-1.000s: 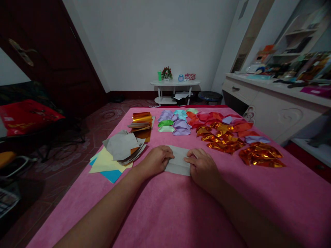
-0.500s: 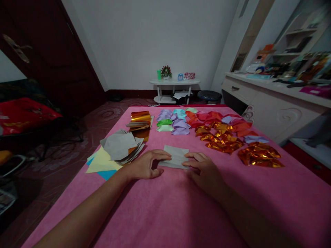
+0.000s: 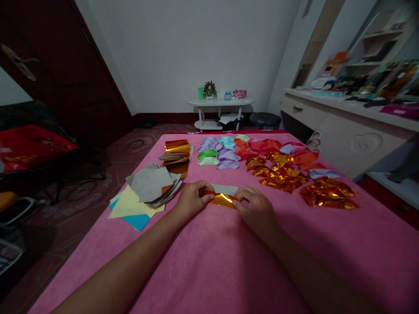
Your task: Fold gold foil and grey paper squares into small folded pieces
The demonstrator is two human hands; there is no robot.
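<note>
- The worktop (image 3: 209,266) is a broad rectangle under a soft, matte pink cloth.
- At its left edge lies a loose fan of flat paper squares (image 3: 144,194), dull grey on top, pale yellow and blue beneath.
- Crinkled gold foil shapes (image 3: 327,192), shiny and puffed, are heaped on the right; smooth folded pastel shapes (image 3: 219,156) in lilac, green and mint sit further back.
- The left hand (image 3: 191,201) is curled, thumb and fingertips pinching one end of the foil sheet (image 3: 223,199).
- The right hand (image 3: 257,210) pinches the other end in the same way.
- The foil sheet lies on the cloth mid-worktop between both hands, a narrow folded strip with a glossy gold face and a plain grey back showing behind.
</note>
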